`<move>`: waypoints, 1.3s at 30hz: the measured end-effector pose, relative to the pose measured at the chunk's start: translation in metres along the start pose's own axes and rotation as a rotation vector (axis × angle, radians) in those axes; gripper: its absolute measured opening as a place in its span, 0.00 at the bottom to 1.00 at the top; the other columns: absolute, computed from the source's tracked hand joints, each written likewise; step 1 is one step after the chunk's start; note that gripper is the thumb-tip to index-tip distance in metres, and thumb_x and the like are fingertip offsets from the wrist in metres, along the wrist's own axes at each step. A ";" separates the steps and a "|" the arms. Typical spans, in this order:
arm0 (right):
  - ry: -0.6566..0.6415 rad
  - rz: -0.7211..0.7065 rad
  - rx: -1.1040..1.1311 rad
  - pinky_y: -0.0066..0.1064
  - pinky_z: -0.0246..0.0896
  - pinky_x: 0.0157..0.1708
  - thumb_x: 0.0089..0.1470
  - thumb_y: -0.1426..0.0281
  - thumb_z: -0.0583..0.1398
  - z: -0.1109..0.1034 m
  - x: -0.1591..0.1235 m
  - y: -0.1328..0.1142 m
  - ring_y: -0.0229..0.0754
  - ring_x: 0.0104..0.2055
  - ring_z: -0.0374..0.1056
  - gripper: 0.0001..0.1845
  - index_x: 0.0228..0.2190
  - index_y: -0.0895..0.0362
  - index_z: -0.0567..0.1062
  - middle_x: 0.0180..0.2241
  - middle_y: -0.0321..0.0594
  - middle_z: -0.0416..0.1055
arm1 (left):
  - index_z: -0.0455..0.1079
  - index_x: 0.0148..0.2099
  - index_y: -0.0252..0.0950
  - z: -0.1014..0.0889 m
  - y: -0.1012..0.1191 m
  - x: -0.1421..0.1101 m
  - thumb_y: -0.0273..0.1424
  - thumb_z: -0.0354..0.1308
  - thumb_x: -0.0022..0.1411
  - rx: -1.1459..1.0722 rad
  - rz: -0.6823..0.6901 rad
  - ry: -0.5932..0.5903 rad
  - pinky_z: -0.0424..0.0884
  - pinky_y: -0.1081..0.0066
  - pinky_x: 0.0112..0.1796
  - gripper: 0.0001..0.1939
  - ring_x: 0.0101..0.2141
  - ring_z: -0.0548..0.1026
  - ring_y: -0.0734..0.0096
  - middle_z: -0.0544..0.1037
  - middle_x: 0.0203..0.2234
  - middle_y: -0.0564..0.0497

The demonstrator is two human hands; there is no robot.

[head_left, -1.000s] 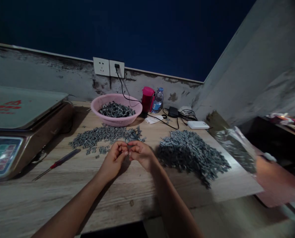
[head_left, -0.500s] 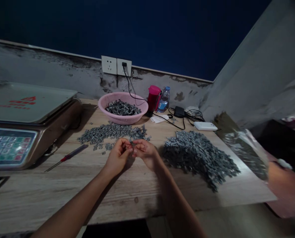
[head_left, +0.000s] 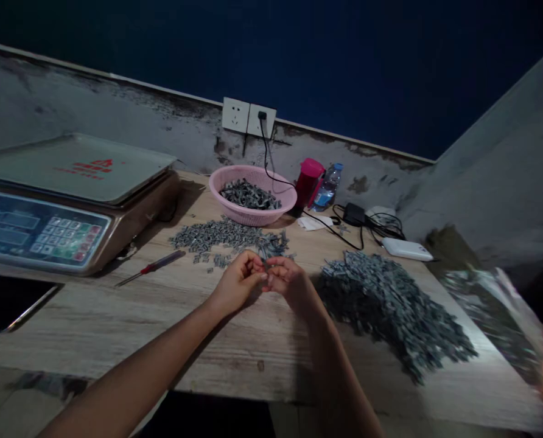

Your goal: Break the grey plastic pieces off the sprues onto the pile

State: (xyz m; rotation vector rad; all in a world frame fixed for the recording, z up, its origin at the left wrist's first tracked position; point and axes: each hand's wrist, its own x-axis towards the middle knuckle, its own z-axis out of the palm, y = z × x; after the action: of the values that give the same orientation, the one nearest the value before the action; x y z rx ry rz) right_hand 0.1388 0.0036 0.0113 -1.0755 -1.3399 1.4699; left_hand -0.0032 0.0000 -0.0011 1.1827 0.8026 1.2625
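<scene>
Nearest me, the left hand (head_left: 237,283) and right hand (head_left: 293,281) meet fingertip to fingertip, pinching a small grey piece (head_left: 266,266) over the table (head_left: 207,353), before scattered grey parts (head_left: 226,236) and, farther back, a pink basket (head_left: 253,214).

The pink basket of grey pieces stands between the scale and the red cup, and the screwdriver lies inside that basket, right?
Not quite: the screwdriver isn't in the basket. The head view shows it on the table, near the scale. The pink basket of grey pieces does stand between the scale and the red cup.
</scene>
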 end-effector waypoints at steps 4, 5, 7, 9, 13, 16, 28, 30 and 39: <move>0.017 -0.051 -0.058 0.35 0.68 0.32 0.43 0.72 0.60 0.000 0.002 0.003 0.39 0.26 0.70 0.16 0.38 0.56 0.65 0.23 0.33 0.69 | 0.61 0.33 0.35 -0.002 0.000 0.001 0.28 0.58 0.51 0.062 0.014 0.018 0.65 0.75 0.28 0.08 0.25 0.67 0.77 0.67 0.23 0.57; 0.024 -0.063 -0.070 0.35 0.68 0.32 0.43 0.72 0.59 0.000 0.003 0.004 0.39 0.26 0.70 0.16 0.38 0.56 0.65 0.23 0.33 0.69 | 0.63 0.32 0.35 -0.004 0.000 0.001 0.28 0.57 0.52 0.110 0.020 0.020 0.65 0.74 0.28 0.06 0.25 0.67 0.76 0.68 0.23 0.56; 0.050 -0.078 -0.102 0.35 0.68 0.32 0.43 0.72 0.58 0.000 0.005 0.005 0.39 0.25 0.70 0.16 0.37 0.56 0.64 0.23 0.33 0.68 | 0.66 0.33 0.34 -0.007 0.002 0.001 0.29 0.57 0.53 0.232 0.033 0.012 0.65 0.73 0.30 0.05 0.27 0.69 0.74 0.70 0.25 0.54; 0.074 -0.082 -0.119 0.34 0.67 0.31 0.42 0.72 0.58 -0.001 0.006 0.006 0.39 0.25 0.70 0.16 0.37 0.56 0.64 0.23 0.32 0.68 | 0.69 0.34 0.34 -0.009 0.005 0.001 0.28 0.57 0.52 0.368 0.051 -0.011 0.66 0.72 0.32 0.05 0.29 0.71 0.72 0.73 0.27 0.52; 0.090 -0.134 -0.196 0.32 0.66 0.29 0.43 0.72 0.57 -0.001 0.007 0.011 0.38 0.24 0.68 0.16 0.37 0.57 0.64 0.22 0.31 0.66 | 0.70 0.35 0.35 -0.010 0.006 0.001 0.26 0.56 0.53 0.439 0.050 -0.036 0.67 0.71 0.34 0.06 0.30 0.73 0.71 0.75 0.28 0.52; 0.158 -0.216 -0.395 0.29 0.63 0.26 0.42 0.72 0.57 0.001 0.008 0.017 0.37 0.22 0.65 0.17 0.38 0.57 0.64 0.22 0.31 0.66 | 0.70 0.34 0.35 -0.008 -0.001 0.000 0.27 0.55 0.54 0.423 0.049 -0.008 0.67 0.71 0.35 0.04 0.31 0.72 0.70 0.76 0.29 0.51; 0.201 -0.131 -0.287 0.28 0.62 0.28 0.41 0.72 0.58 0.016 0.007 0.020 0.37 0.24 0.66 0.18 0.39 0.59 0.65 0.23 0.33 0.68 | 0.61 0.38 0.36 0.000 -0.012 -0.004 0.23 0.50 0.55 0.368 0.120 0.173 0.63 0.74 0.34 0.07 0.30 0.66 0.75 0.67 0.28 0.55; 0.172 -0.064 -0.136 0.30 0.64 0.29 0.40 0.70 0.60 0.014 0.007 0.017 0.37 0.23 0.66 0.20 0.39 0.58 0.65 0.22 0.32 0.68 | 0.60 0.38 0.37 0.001 -0.009 -0.003 0.23 0.52 0.54 0.249 0.084 0.168 0.63 0.75 0.31 0.08 0.27 0.66 0.76 0.65 0.25 0.56; 0.142 -0.007 -0.007 0.34 0.67 0.32 0.40 0.71 0.60 0.009 0.006 0.008 0.38 0.24 0.68 0.18 0.37 0.56 0.65 0.22 0.31 0.67 | 0.64 0.35 0.34 0.004 -0.006 -0.001 0.27 0.56 0.53 0.012 -0.072 0.111 0.66 0.74 0.28 0.06 0.24 0.70 0.76 0.71 0.22 0.56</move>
State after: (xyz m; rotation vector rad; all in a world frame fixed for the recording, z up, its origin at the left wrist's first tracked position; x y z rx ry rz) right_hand 0.1277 0.0068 0.0032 -1.1565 -1.2490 1.3583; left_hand 0.0017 -0.0014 -0.0062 1.0906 0.9274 1.2734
